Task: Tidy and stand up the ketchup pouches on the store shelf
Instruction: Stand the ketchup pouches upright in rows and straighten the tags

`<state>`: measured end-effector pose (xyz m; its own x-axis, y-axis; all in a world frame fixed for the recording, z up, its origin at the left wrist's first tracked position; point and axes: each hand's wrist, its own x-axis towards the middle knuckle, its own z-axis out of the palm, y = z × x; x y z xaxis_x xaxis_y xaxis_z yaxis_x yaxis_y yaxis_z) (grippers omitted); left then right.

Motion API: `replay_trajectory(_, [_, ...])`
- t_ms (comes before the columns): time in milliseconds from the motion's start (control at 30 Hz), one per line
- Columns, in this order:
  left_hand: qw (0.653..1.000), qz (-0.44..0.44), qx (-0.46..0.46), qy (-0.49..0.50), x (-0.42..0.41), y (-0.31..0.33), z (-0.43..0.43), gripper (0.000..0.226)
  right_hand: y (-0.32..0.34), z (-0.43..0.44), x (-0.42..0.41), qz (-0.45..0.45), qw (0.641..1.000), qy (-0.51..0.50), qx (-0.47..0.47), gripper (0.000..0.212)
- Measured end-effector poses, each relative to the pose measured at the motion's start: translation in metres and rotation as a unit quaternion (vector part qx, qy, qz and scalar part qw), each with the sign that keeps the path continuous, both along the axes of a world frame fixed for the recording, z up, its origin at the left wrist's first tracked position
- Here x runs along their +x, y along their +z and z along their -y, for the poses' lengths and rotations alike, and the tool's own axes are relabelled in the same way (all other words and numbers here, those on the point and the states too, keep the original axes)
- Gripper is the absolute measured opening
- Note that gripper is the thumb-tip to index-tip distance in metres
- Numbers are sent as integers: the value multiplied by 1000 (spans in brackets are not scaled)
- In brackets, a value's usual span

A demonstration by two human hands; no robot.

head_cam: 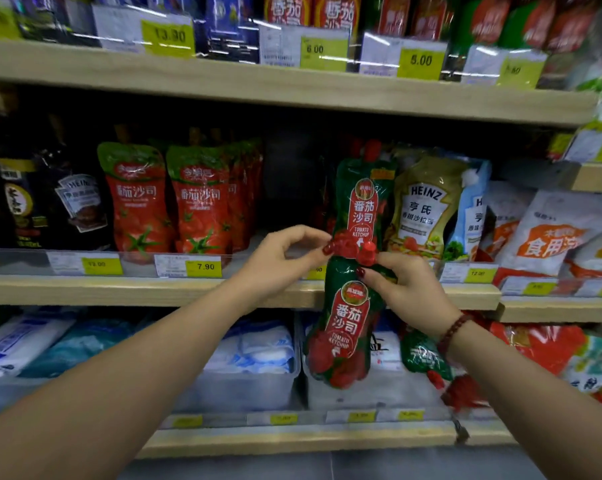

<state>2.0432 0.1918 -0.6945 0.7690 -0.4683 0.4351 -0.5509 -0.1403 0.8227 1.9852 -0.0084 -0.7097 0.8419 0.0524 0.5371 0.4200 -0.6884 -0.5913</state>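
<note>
Three pale wood-faced shelves cross in front of me: the top shelf (292, 88) at 12 o'clock, the middle shelf (119, 289) at 9, the bottom shelf (292, 441) at 6. Yellow price tags (204, 266) line their edges. Grey floor (327, 469) shows below; the recesses are dim.

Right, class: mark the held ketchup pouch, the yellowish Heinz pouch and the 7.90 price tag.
held ketchup pouch (344, 325): head view, on its red label.
yellowish Heinz pouch (426, 202): head view, on its front label.
7.90 price tag (205, 266): head view, on the yellow part.
</note>
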Motion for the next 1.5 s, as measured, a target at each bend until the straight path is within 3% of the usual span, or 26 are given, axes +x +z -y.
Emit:
replay_trajectory(200, [994, -58, 59, -66, -5, -2, -10, 54, 47, -18, 15, -53, 984, 78, 153, 10])
replay_trajectory(567, [994, -98, -39, -14, 16, 18, -26, 42, 98, -49, 51, -12, 983, 79, 165, 8])
replay_trajectory(767, [989, -122, -67, 40, 30, 29, -40, 45, 86, -48, 47, 22, 966, 95, 239, 16])
replay_trajectory(867, [990, -109, -72, 59, 36, 38, -44, 42, 50, -44, 45, 58, 982, 27, 180, 18])
replay_trajectory(967, [990, -86, -81, 74, 40, 44, -41, 40, 8, -42, 49, 32, 999, -13, 37, 19])
replay_trajectory(1167, [991, -45, -93, 87, 59, 52, -30, 45, -26, -39, 59, 85, 988, -65, -112, 19])
replay_trajectory(1500, [988, -69, -64, 124, 95, 13, -16, 50, -40, -45, 65, 126, 974, -116, -148, 10])
